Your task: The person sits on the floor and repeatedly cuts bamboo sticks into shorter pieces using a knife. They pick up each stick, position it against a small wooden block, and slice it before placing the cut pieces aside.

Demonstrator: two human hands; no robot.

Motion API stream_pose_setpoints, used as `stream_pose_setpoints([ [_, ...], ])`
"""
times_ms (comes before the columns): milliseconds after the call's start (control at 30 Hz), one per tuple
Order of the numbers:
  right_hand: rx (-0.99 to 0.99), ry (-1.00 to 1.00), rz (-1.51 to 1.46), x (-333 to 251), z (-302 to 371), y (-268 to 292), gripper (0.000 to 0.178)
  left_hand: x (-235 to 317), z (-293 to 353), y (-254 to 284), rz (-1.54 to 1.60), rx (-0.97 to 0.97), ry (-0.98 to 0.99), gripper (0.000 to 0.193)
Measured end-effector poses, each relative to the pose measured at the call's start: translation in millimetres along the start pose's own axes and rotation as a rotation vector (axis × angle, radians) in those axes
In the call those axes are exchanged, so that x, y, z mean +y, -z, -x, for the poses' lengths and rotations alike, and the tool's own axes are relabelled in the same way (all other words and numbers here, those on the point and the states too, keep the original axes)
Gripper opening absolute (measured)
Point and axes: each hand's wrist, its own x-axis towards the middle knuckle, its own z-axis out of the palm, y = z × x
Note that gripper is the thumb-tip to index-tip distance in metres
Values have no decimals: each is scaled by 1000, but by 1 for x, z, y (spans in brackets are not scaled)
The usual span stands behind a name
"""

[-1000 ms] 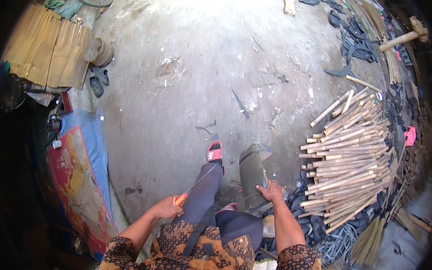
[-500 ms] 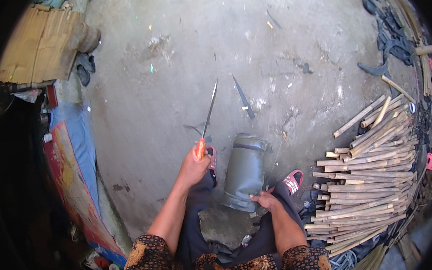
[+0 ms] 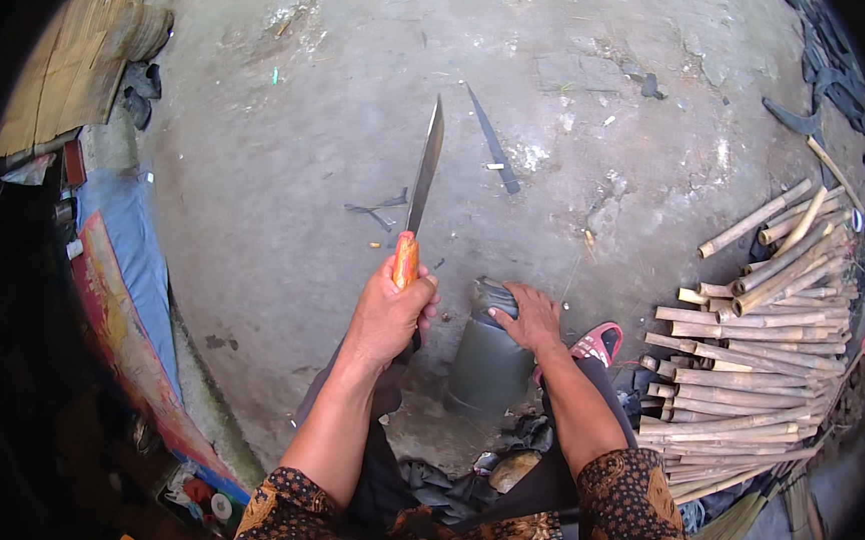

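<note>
No word, number or sign can be read. The pink slide sandal (image 3: 592, 346) on the person's right foot bears white marks across its strap, too small and blurred to make out as letters. The red, yellow and pale flat sheet (image 3: 120, 317) at the left carries blurred patches of colour, equally illegible.

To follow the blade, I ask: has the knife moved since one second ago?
Yes, the knife moved forward: earlier wholly short of the long dark floor strip, it now reaches beside the strip's far end.
</note>
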Motion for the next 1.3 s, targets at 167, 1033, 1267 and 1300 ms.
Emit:
stream_pose_setpoints([
  [167,-382,0,118,-14,3,-20,72,29,4,4,-32,32,-128,15],
  [1033,-138,691,-1444,-124,63,183,73,3,90,-101,-129,-176,-812,66],
  [1267,263,550,-1255,-138,155,198,44,-31,97,-138,-12,-238,-965,65],
  [1300,392,537,-1166,-134,162,201,41,-36,99,-144,-12,-256,-1012,65],
])
